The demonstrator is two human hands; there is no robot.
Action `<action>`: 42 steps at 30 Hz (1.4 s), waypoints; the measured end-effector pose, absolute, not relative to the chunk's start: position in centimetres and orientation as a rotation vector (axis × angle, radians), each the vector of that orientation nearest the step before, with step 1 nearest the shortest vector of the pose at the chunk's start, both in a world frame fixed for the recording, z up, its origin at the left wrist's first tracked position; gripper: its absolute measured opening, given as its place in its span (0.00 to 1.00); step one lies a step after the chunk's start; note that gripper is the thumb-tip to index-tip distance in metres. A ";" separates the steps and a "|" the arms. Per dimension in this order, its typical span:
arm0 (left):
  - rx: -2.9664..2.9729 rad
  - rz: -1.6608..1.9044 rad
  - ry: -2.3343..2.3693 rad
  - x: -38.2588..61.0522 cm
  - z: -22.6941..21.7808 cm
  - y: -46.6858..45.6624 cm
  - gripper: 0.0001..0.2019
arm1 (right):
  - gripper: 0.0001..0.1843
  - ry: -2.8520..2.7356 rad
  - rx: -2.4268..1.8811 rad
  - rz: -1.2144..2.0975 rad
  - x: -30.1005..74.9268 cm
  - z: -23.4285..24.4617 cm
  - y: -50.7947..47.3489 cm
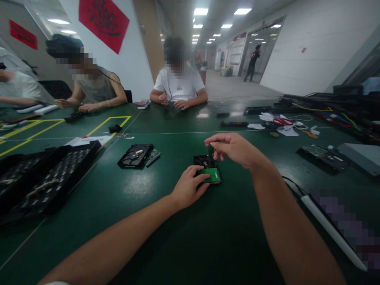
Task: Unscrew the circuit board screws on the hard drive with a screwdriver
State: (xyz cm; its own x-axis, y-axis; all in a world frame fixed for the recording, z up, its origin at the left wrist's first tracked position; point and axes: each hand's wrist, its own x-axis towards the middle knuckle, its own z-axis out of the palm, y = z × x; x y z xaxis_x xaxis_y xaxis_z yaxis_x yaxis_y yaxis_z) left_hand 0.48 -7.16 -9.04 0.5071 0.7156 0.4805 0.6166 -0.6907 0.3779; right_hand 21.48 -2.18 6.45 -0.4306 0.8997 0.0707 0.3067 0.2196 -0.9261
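Observation:
A black hard drive (pixel 204 161) with a green circuit board (pixel 211 175) on top lies on the green table (pixel 148 221) in front of me. My left hand (pixel 187 187) rests on its near left edge, fingers curled against the board, holding the drive steady. My right hand (pixel 234 148) hovers just above the drive's far edge, fingers pinched round a thin tool with a yellow handle (pixel 211 147) that points down at the drive.
A second hard drive with a loose board (pixel 137 155) lies to the left. Black trays (pixel 44 174) sit at the far left. Another drive (pixel 322 156), scissors (pixel 282 121) and cables (pixel 335 109) are on the right. Two people (pixel 178 83) sit across the table.

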 end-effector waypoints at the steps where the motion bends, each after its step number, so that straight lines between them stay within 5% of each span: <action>1: 2.588 0.935 1.153 0.5 -9.0 -7.2 0.16 | 0.12 -1.847 -1.115 1.212 21.4 6.4 -2.2; 27: 2.595 0.956 1.141 0.4 -9.4 -7.0 0.16 | 0.07 -1.900 -1.130 1.105 21.6 6.3 -2.1; 35: 2.593 0.954 1.139 0.4 -9.4 -7.0 0.16 | 0.16 -1.917 -1.195 0.970 21.9 6.1 -1.9; 42: 2.589 0.959 1.140 0.4 -9.6 -6.9 0.15 | 0.10 -1.886 -1.171 1.038 21.9 5.9 -1.7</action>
State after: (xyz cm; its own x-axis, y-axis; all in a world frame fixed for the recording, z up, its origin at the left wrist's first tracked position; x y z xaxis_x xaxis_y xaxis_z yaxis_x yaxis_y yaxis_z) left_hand 0.45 -6.88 -9.59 0.5054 0.7074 0.4942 0.6085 -0.6982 0.3771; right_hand 21.91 -1.74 5.87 -0.3665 0.9210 0.1321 0.3811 0.2782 -0.8817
